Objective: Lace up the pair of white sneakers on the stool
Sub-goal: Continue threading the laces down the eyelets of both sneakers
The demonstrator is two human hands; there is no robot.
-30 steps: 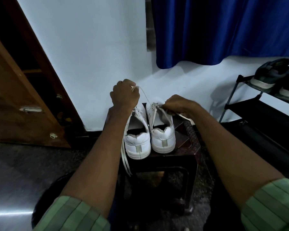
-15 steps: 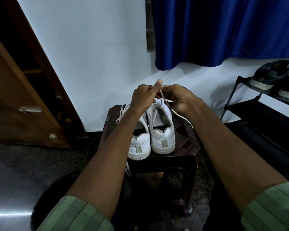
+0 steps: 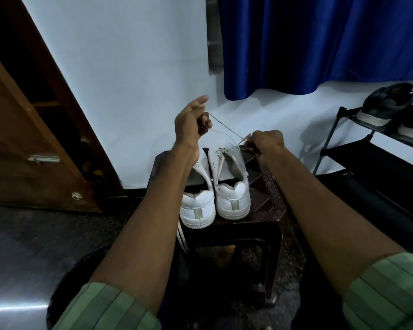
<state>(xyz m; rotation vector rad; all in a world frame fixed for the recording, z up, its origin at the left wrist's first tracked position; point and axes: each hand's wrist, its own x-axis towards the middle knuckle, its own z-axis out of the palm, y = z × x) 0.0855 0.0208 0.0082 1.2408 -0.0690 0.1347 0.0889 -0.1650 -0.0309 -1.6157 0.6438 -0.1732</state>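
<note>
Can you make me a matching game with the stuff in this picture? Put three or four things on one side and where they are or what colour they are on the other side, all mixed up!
Things:
1. white sneakers
2. curtain
3. dark shoes
4. shoelace

Places or colours:
A. blue, hanging on the wall
B. stretched between the left hand and the right hand
C. side by side on the dark stool
D. on the black rack at the right

Right pairs: 1-C, 2-A, 3-D, 4-B
</note>
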